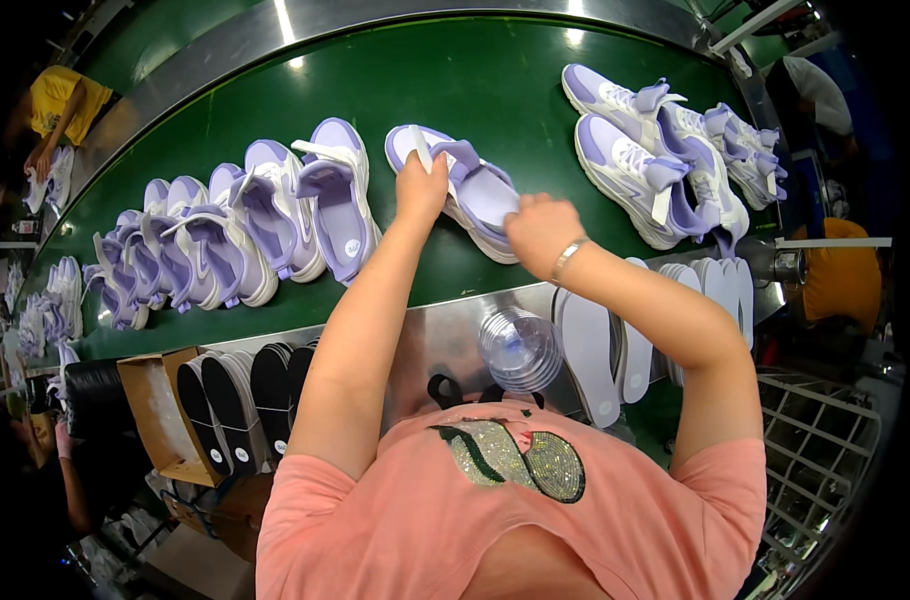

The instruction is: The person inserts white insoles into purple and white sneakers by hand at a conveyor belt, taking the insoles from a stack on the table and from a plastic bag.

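Here, seen from above, a person in a pink shirt (pixel 425 520) leans over a green conveyor belt (pixel 495 80) and works on one lilac and white shoe (pixel 465 185). The shoe lies on its side on the belt, directly under both hands, its opening turned up toward the viewer.

The left hand (pixel 421 188) grips the shoe's heel end, fingers curled over the rim and pinching a white strip there. The right hand (pixel 541 230) sits at the shoe's other end with its fingers bent and pressed onto the lilac insole (pixel 487 195); whether they grasp the insole or only press it cannot be told. A metal bracelet (pixel 567 258) circles the right wrist.

Left of the left hand's fingers, a row of matching shoes (pixel 225 240) lies on the belt with openings facing up. Beyond the right hand's fingers, well apart, a cluster of finished shoes (pixel 665 150) rests on the belt.

Nearer the body than the fingers, beneath the right forearm, pale insoles (pixel 615 350) stand in a row beside a clear plastic bottle (pixel 520 348). Below the left elbow, a cardboard box (pixel 160 410) holds dark insoles (pixel 245 400).
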